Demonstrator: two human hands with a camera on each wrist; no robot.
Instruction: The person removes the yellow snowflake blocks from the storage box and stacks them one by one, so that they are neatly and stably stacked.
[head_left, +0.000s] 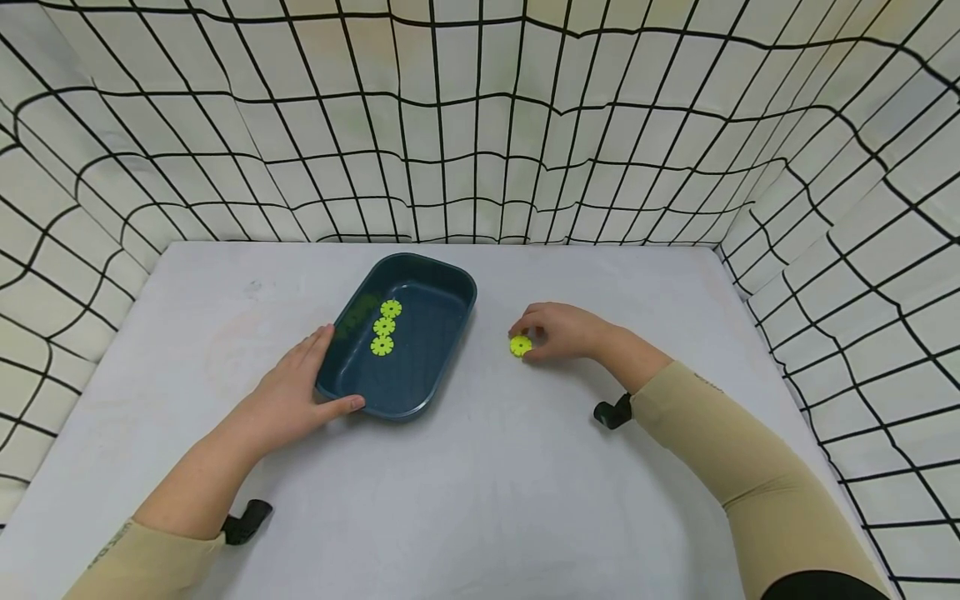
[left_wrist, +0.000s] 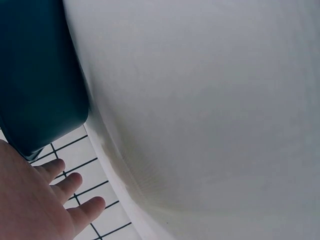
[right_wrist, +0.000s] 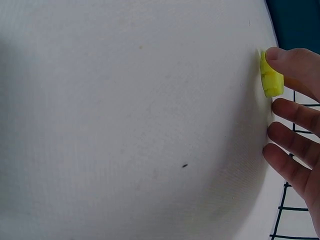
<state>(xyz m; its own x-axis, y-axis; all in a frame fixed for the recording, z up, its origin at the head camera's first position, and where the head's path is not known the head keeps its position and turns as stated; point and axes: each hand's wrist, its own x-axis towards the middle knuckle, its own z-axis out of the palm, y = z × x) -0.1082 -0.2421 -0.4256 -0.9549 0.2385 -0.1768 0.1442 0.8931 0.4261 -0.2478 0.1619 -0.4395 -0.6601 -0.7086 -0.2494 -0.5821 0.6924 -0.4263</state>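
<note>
A dark blue rectangular tray (head_left: 431,333) lies on the white table, left of centre. Three yellow-green notched discs (head_left: 382,345) form a short row on its floor, and their colour reflects in the left wall. My left hand (head_left: 288,392) rests at the tray's near left corner, fingers extended along the outside and thumb by the front rim. Right of the tray, my right hand (head_left: 562,332) pinches another yellow-green notched disc (head_left: 520,346) between thumb and fingers. The right wrist view shows this disc (right_wrist: 272,80) tipped on edge, close over the table, with the other fingers spread below it.
Black wire grid (head_left: 480,158) with white sheeting behind it surrounds the white table (head_left: 480,517) at the back and both sides. A black wrist-worn piece (head_left: 247,522) projects from the left sleeve, and another (head_left: 613,412) from the right.
</note>
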